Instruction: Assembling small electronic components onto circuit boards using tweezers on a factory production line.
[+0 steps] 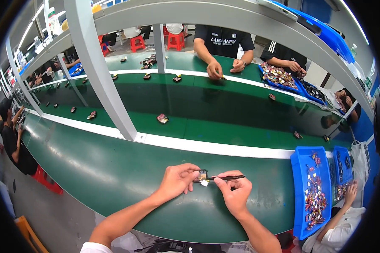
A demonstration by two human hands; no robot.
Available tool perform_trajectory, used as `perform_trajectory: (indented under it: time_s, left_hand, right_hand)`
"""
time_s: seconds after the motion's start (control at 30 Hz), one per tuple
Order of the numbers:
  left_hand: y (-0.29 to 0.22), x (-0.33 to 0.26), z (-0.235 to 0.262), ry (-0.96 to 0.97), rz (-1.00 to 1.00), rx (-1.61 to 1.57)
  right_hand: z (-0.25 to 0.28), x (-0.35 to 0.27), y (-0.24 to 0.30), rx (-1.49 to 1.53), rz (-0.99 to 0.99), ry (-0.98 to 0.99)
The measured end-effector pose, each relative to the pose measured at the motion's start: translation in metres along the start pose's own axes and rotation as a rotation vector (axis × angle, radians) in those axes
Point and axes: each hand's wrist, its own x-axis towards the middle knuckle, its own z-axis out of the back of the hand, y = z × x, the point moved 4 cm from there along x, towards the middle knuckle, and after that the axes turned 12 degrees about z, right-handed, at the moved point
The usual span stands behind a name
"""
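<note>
Over the near green bench, my left hand (pixel 177 180) pinches a small black-framed electronic part (pixel 202 173) between thumb and fingers. A white tab (pixel 204 183) sticks out at the part's lower edge. My right hand (pixel 236 192) is closed around slim black tweezers (pixel 231 177), held nearly level like a pen. Their tip points left and meets the part's right side; whether it grips anything there is too small to tell. Both hands are close together, with the part between them.
A long blue tray (pixel 298 189) of small colourful parts stands to my right, with a smaller blue tray (pixel 343 162) beyond it. Past the white rail (pixel 190 145), a green conveyor belt (pixel 223 133) carries scattered parts (pixel 162 118). A grey post (pixel 99 71) rises left. Co-workers sit opposite and at both sides.
</note>
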Motion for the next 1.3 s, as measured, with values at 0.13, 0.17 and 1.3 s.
perform_trajectory:
  time_s: [0.13,0.17,1.3]
  left_hand:
    - [0.002,-0.001,-0.002,0.018,-0.024,-0.021]
    - [0.001,-0.001,-0.002,0.017,-0.035,-0.012]
    - [0.000,-0.007,-0.011,-0.064,-0.085,-0.008]
  right_hand:
    - [0.000,0.000,0.002,-0.095,0.068,0.043]
    - [0.000,0.000,0.004,-0.094,0.078,0.045]
    - [-0.001,0.000,0.005,-0.287,0.163,0.090]
